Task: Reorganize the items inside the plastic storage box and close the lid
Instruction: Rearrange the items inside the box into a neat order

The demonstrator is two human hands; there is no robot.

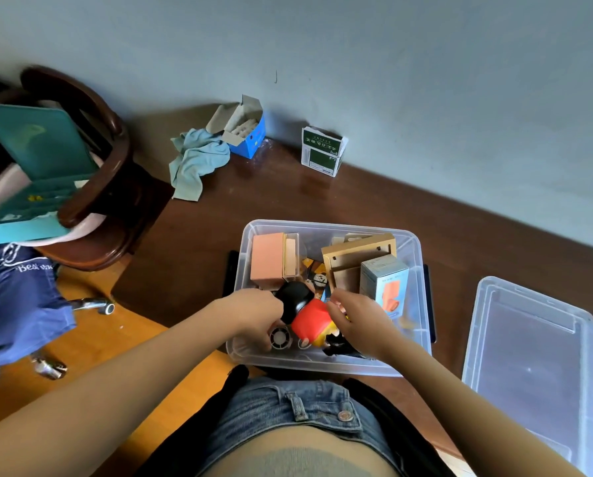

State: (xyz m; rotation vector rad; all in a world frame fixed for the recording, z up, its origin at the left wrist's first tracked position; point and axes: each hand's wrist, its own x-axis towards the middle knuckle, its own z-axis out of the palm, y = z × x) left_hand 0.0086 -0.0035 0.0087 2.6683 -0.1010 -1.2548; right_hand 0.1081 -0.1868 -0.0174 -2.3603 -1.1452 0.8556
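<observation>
Storage box [326,364] sits open on the dark table, right at our waist; its lid [536,356] lies flat just right of it, so closing comes last. We judge we're mid-sort. Our left hand [253,313] curls around the black end of a black-and-red toy [305,315] near the box's front wall; our right hand [357,316] touches the red end, fingers curled, grip unclear. Toy's long axis runs diagonally, black end toward the box's far-left corner. Pink box [268,258] and blue carton [384,282] stand upright, probably saving floor space.

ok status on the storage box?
Both hands, left and right, on red-and-black toy inside box. Lid off, lying right. Nothing blocking.
</observation>
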